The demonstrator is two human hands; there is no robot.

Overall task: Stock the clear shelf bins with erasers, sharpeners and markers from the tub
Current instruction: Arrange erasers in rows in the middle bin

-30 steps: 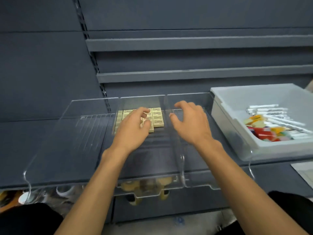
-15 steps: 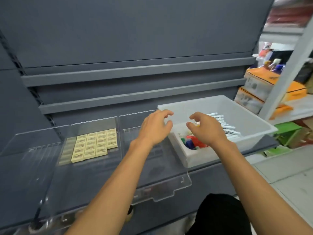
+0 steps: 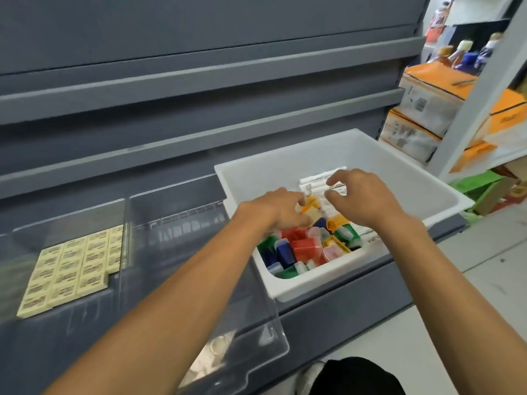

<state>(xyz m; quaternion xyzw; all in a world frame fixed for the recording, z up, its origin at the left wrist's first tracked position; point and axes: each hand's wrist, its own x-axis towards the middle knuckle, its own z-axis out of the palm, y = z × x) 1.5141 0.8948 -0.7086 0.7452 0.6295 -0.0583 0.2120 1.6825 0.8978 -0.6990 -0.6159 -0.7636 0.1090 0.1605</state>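
Note:
A white tub (image 3: 427, 183) sits on the grey shelf at the right. It holds a heap of coloured sharpeners (image 3: 305, 248) near its front and white markers (image 3: 316, 181) further back. My left hand (image 3: 278, 208) reaches down into the heap, its fingertips touching a yellow and an orange sharpener; whether it grips one is unclear. Spread open just above the markers and sharpeners is my right hand (image 3: 363, 199), with nothing in it. Rows of cream erasers (image 3: 71, 259) lie flat in the left clear bin (image 3: 85, 215). The middle clear bin (image 3: 182, 243) holds nothing.
Grey shelf rails (image 3: 199, 92) run along the back panel above the bins. Orange and white cartons (image 3: 427, 109) and bottles fill a white rack at the far right. Pale floor (image 3: 484, 275) lies beyond the shelf end, my dark shoe (image 3: 353, 376) below.
Both hands have left the eraser bin and travelled right into the tub. My view has swung right, so the tub is now central and the erasers lie at the left.

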